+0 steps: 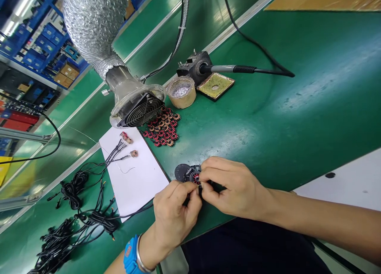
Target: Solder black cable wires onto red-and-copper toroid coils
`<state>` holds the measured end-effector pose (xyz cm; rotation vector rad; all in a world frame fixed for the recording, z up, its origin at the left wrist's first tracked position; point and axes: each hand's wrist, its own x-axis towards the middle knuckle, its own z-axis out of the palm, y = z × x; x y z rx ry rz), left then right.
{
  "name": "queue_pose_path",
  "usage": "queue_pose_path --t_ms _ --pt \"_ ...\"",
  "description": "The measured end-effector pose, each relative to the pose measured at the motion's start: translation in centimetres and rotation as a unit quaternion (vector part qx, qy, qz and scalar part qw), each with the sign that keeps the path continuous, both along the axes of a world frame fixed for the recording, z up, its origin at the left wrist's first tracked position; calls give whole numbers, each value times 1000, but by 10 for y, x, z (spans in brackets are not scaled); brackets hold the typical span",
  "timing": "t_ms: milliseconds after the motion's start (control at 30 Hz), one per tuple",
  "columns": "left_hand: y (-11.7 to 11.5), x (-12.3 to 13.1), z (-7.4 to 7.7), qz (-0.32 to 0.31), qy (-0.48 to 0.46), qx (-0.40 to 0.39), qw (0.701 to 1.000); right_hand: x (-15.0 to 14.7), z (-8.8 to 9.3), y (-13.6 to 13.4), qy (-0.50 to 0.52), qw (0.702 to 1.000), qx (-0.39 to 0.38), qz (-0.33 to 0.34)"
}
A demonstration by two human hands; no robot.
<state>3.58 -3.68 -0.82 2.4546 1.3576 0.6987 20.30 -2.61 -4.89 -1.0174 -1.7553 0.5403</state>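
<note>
My left hand [177, 210] is closed in a pinch, and a black cable [137, 213] runs from the left into it. Thumb and forefinger meet beside a small coil with red windings [196, 178]. This coil sits in a black holder [187, 172] with a round disc on its left. From the other side my right hand [232, 184] also pinches at the coil's edge, its fingertips nearly touching those of my left hand. What lies between the right fingertips is too small to make out. The fingers hide part of the holder.
Ring coils [165, 127] lie heaped beyond the hands, below a fume extractor [139, 107]. A soldering iron [228, 69] rests in its stand near a sponge tray [216, 86] and solder pot [181, 92]. Finished leads lie on white paper [138, 182]; cable bundles [71, 230] are left.
</note>
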Motion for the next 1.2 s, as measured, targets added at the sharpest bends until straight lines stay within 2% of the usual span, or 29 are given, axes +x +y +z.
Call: queue_pose_path --t_ms 133,300,700,1000,1200 --pt "1 0 0 7 -9 -37 999 3 1 1 -9 1000 6 18" --pt "2 1 1 35 -7 -90 995 7 2 1 -26 999 -27 18" --pt "5 0 5 56 3 -157 986 6 -2 1 -3 998 -64 20" --pt "8 -6 5 89 -25 -239 966 7 -4 2 2 995 -94 34" --pt "13 -7 6 98 -25 -260 960 8 -2 1 2 994 -101 38"
